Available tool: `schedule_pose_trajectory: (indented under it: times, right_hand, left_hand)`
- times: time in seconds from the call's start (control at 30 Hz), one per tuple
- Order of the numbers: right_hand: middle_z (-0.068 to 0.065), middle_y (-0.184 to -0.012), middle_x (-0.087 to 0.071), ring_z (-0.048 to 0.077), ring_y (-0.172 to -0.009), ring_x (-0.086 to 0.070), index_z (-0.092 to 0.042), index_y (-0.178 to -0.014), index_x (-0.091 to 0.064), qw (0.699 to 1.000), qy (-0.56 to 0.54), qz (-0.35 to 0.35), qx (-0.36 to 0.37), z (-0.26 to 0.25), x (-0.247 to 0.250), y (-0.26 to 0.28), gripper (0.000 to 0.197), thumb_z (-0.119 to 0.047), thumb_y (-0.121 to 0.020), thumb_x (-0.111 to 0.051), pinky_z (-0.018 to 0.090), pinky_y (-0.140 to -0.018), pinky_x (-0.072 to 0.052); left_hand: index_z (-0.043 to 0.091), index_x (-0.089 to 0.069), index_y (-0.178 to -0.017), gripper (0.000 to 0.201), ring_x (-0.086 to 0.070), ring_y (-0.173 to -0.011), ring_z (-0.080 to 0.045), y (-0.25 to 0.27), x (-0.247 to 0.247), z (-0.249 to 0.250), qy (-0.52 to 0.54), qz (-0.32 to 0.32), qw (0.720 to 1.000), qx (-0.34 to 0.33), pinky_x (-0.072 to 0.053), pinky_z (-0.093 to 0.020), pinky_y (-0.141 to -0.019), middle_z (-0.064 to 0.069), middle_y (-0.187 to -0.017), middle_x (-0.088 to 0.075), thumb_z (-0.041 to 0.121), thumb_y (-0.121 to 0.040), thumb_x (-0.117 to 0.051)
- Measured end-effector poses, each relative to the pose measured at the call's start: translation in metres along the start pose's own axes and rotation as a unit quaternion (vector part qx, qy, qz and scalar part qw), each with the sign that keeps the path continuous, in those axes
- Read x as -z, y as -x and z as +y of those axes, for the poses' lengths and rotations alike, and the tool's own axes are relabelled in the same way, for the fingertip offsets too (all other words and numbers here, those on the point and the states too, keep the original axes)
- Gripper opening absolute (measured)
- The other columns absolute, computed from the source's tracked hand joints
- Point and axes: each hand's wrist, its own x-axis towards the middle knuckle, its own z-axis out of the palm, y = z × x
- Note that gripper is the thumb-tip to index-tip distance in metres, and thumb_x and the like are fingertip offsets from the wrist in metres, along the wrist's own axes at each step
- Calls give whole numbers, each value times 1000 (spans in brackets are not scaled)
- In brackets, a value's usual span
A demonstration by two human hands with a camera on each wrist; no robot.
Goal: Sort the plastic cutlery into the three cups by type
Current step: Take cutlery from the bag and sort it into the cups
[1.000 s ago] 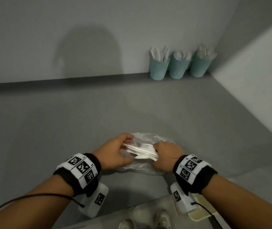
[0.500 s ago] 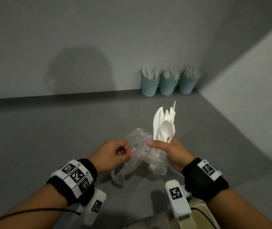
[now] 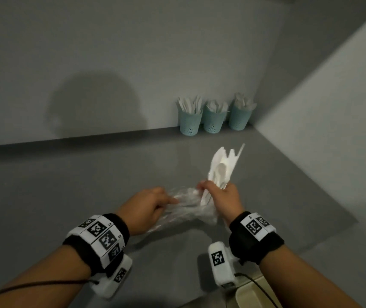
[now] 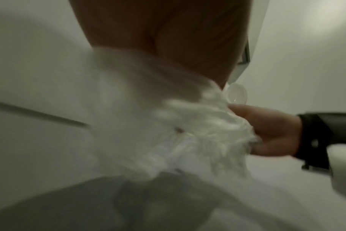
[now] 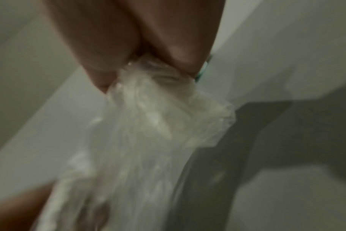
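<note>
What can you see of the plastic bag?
The bag is thin, clear, crinkled film, stretched low over the grey counter between both hands. The left hand pinches one end; the right hand grips the other end together with a bundle of white cutlery that sticks upward out of it. The bag looks slack and mostly emptied; the wrist views are too blurred to show what is left inside.

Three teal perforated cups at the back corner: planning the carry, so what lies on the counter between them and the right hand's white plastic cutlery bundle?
Head view: bare grey counter between cups and bundle.
</note>
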Motion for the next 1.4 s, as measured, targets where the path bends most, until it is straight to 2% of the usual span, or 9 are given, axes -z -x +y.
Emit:
schedule_pose_trajectory:
  times: [0.2,0.37,0.57,0.7,0.93,1.03,1.13,1.23,1.4]
  right_hand:
    - [5,-67,-69,20,-70,-68,-9,-73,-62,958,-275,81,12,-50,39,-35,15,-11,-86,-55,34,-78,-53]
    - [7,-58,-52,23,-58,-55,-6,-73,-54,978,-204,-29,18,-77,43,-31,18,-9,-90,-50,27,-55,-56]
    - [9,-60,-43,19,-50,-44,-3,-81,-52,977,-169,-126,13,-78,28,-4,11,-7,-91,-51,25,-46,-47]
    - [7,-57,-50,17,-48,-50,-5,-77,-54,977,-118,-176,29,-73,18,7,16,-11,-92,-53,25,-49,-49]
    - [1,-48,-46,15,-43,-44,-10,-64,-57,980,-37,-176,90,-66,5,1,32,-18,-95,-50,30,-50,-44]
    - [-1,-44,-45,13,-38,-42,-11,-64,-56,980,34,-163,112,-63,1,-1,33,-18,-96,-48,27,-46,-42]
    - [-6,-46,-52,4,-38,-48,-13,-71,-55,974,86,-158,137,-56,-10,0,27,-15,-96,-46,19,-42,-40]
    - [-5,-57,-50,6,-48,-51,-15,-74,-51,967,129,-136,174,-41,-24,-2,16,-18,-89,-45,20,-46,-41]
    - [-5,-55,-57,10,-45,-53,-13,-83,-57,966,100,-197,136,-33,-20,-1,18,0,-85,-45,25,-45,-45]
  left_hand:
    - [25,-48,-135,45,-56,-110,-23,-7,-1,-35,-157,-116,968,159,-44,-29,-91,-3,-120,-54,18,-91,-50]
    - [22,-32,-139,57,-60,-107,-25,-45,12,-20,39,-70,966,245,-45,-32,-92,-8,-121,-62,47,-91,-51]
    - [42,-66,-106,40,-38,-119,-21,-64,36,-3,-102,35,978,179,-25,-39,-97,14,-131,-53,66,-86,-42]
    - [35,-69,-90,43,-53,-94,-8,-68,42,23,46,123,988,76,-39,-34,-89,16,-99,-64,67,-79,-42]
    - [12,-68,-92,29,-65,-72,-11,-67,36,71,399,41,912,85,-48,-22,-66,1,-81,-71,18,-100,-40]
    - [3,-65,-99,37,-65,-75,-20,-68,39,75,482,-5,868,118,-48,-31,-70,-6,-79,-68,27,-97,-37]
    - [12,-62,-109,45,-70,-84,-24,-70,34,77,448,-19,881,151,-55,-37,-81,-5,-89,-72,50,-93,-45]
    - [14,-51,-124,47,-67,-102,-27,-73,25,74,452,-43,877,160,-57,-42,-87,-10,-113,-68,44,-88,-58]
    - [8,-60,-107,34,-58,-64,-20,-72,16,64,459,-39,872,168,-53,-30,-62,-15,-88,-66,38,-92,-54]
